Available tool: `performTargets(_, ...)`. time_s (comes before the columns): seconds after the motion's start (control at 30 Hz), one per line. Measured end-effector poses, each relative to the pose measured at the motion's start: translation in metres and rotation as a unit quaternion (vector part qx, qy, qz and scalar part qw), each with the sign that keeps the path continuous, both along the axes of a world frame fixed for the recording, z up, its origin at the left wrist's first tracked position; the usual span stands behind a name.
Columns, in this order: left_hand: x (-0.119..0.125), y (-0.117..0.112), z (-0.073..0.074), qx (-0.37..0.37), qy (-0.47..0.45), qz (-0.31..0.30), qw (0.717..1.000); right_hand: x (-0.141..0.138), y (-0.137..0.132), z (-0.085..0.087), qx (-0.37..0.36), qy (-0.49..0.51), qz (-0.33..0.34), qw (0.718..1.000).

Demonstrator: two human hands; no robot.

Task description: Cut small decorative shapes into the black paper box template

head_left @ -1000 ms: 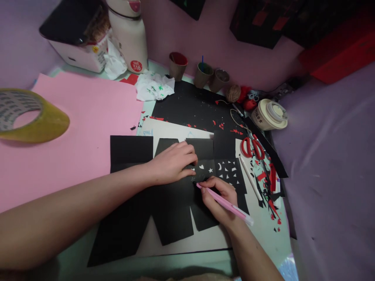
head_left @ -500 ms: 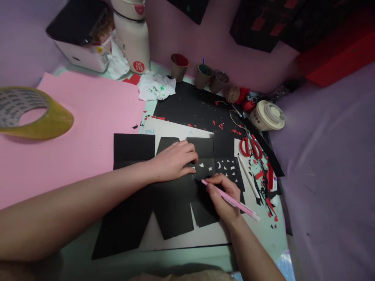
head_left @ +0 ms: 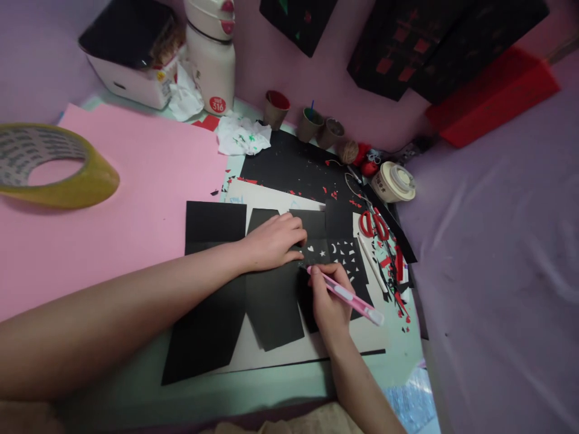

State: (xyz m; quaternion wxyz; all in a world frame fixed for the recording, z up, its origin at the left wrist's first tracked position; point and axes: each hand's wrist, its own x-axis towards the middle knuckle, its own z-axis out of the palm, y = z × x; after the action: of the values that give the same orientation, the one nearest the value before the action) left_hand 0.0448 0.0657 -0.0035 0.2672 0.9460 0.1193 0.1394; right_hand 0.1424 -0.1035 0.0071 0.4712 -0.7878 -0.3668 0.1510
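Note:
My left hand (head_left: 274, 241) lies palm-down on a cut black paper sheet (head_left: 212, 289), its fingers pressing the sheet beside a strip with small heart, star and moon cut-outs (head_left: 322, 249). My right hand (head_left: 329, 296) grips a pink craft knife (head_left: 346, 296), with its tip touching the black paper just below those cut-outs. The black sheet rests on a pale board (head_left: 275, 198).
A large pink sheet (head_left: 113, 187) with a tape roll (head_left: 49, 166) lies at the left. Red-handled scissors (head_left: 373, 224), a white pen (head_left: 373, 262), paper scraps, a round tape tub (head_left: 393, 182), small cups (head_left: 275, 108), a white flask (head_left: 212, 57) and a box stand behind. Purple cloth (head_left: 497, 259) covers the right.
The view has shifted, so everything sits slightly left and lower. My right hand has turned the knife a little steeper; my left hand stays pressed on the paper.

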Motion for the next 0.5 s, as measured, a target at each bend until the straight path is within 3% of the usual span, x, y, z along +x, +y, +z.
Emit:
performTargets(0.13,-0.0006,-0.0001,-0.0004,0.0,-0.004,0.0,1.0,-0.0031,-0.0008,-0.0113,0.01,-0.049,-0.013,0.999)
performTargets(0.5,-0.0006,0.0002,0.0017,-0.01,0.01,0.004,1.0,-0.0064,-0.002,-0.0096,-0.006,-0.098,0.014,0.995)
